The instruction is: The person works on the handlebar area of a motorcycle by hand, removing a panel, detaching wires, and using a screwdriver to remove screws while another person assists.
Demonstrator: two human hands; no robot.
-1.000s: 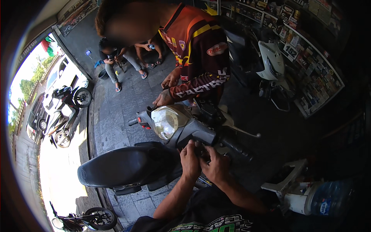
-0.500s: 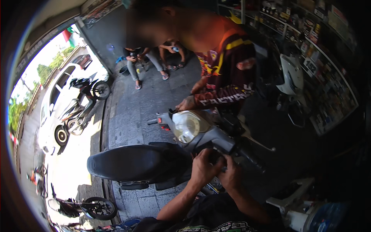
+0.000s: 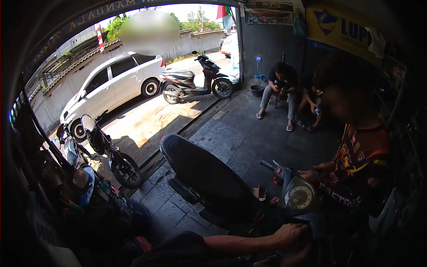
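Grey cowl (image 3: 317, 221) of scooter (image 3: 238, 196) is seen at lower right, beside round dial (image 3: 299, 197). Left hand (image 3: 290, 235), fingers curled, is held at cowl's near side; right hand (image 3: 295, 258) is half lost in shadow below. Whether anything is pinched by either cannot be told. Between far handlebar grip (image 3: 267, 164) and co-worker's hands (image 3: 311, 175), red switches (image 3: 278, 176) are seen.
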